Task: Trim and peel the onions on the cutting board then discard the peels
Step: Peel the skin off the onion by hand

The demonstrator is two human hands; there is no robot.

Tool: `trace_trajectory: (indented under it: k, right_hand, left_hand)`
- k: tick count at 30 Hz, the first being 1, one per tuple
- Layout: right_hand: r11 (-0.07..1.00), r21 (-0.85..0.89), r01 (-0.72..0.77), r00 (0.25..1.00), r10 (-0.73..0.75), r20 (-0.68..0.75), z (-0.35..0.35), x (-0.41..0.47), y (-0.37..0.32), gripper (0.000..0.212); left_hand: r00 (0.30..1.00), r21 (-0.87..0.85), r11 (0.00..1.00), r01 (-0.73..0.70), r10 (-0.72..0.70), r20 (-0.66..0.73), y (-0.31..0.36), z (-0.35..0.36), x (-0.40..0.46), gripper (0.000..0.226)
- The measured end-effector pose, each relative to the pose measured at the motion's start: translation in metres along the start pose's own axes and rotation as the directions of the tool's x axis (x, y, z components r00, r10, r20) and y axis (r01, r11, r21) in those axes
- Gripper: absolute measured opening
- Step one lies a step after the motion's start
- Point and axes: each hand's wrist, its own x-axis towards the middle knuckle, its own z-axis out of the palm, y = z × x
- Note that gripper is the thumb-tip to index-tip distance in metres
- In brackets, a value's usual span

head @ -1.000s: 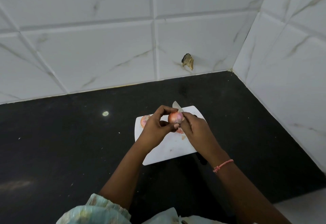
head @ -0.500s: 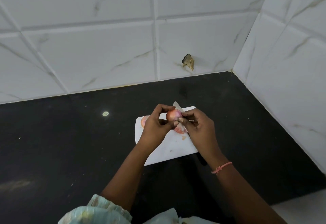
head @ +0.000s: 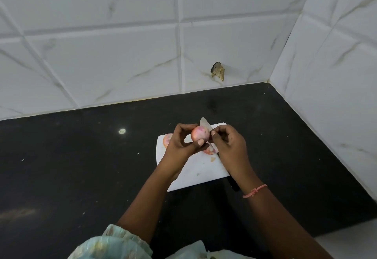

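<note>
- Head view: looked down on a white cutting board (head: 195, 169) lying on a black surface (head: 81, 166) in a corner of white marbled wall tiles (head: 102, 64).
- Hidden in part: a second onion (head: 166, 139) on the board's far left, mostly covered by the left hand (head: 179, 146); peel scraps (head: 209, 151) on the board, half behind the hands.
- Knife (head: 204, 123) on the board, only its blade tip and a dark bit of handle near the right wrist visible, the rest behind the onion and the right hand (head: 230, 148); long axis running from near right to far left, tip pointing away toward the wall.
- Onion (head: 200, 133) held up just above the board, between both hands; round and pinkish, so no clear long axis; which end faced which way could not be told.
- Left fingers curled round the onion, thumb underneath.
- Right fingers pinched at the onion's right side; whether skin was caught between them too small to tell.
- Pink thread bracelet (head: 255, 191) on the right wrist.
- Chipped brown spot (head: 218, 71) low on the back wall; pale fleck (head: 122, 131) on the surface left of the board.
- Patterned light sleeve (head: 110, 244) cut off at the bottom edge.
</note>
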Motion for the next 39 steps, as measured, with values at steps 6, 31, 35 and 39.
trace_trajectory:
  k: [6, 31, 35, 39]
  right_hand:
    - [1.0, 0.015, -0.021, 0.997, 0.022, -0.074, 0.0, 0.001, 0.003, 0.011]
    - [0.99, -0.114, 0.088, 0.995, -0.092, -0.03, 0.0, -0.005, -0.005, 0.014]
    - [0.995, -0.086, 0.051, 0.999, -0.051, 0.003, -0.002, -0.004, -0.007, 0.023]
    - [0.992, -0.113, 0.058, 0.998, -0.061, -0.022, -0.001, -0.002, -0.006, 0.019]
  left_hand:
    - [0.997, -0.121, 0.99, 0.071, -0.073, -0.009, -0.005, 0.005, 0.002, 0.052]
    - [0.987, -0.136, 0.983, 0.121, -0.134, -0.093, 0.006, 0.017, 0.0, 0.052]
    - [0.985, -0.127, 0.985, 0.12, -0.133, -0.105, 0.009, 0.016, 0.001, 0.053]
    - [0.984, -0.153, 0.979, 0.133, -0.149, -0.101, 0.009, 0.015, 0.0, 0.051]
